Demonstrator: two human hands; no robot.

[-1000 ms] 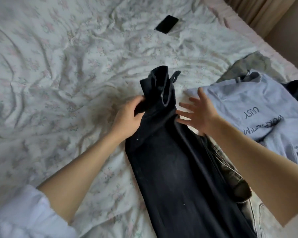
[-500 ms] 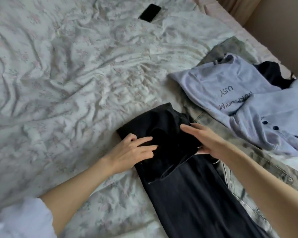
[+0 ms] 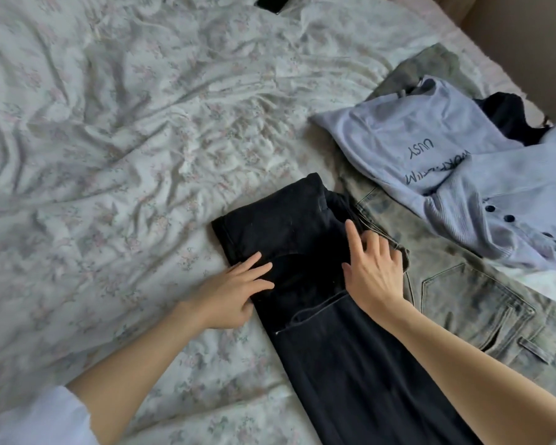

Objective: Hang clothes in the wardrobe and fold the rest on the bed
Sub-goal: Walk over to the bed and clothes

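Black jeans (image 3: 334, 364) lie lengthwise on the bed (image 3: 126, 139), their far end folded back over themselves. My left hand (image 3: 235, 290) rests flat on the left edge of that fold with fingers straight. My right hand (image 3: 374, 268) presses on the fold's right side, fingers spread and the index finger stretched forward. Neither hand grips the cloth. Washed grey-green jeans (image 3: 469, 293) lie just right of the black pair, partly under it.
A pale blue sweatshirt with dark print (image 3: 408, 146) and a ribbed blue cardigan with dark buttons (image 3: 507, 200) are piled at right over a dark garment (image 3: 511, 120). A black phone (image 3: 273, 3) lies at the far edge. A wall borders the bed's right side.
The raised end of the black jeans has been laid down and folded over. Both hands let go and now press flat on the fold. The view has shifted toward the clothes pile.
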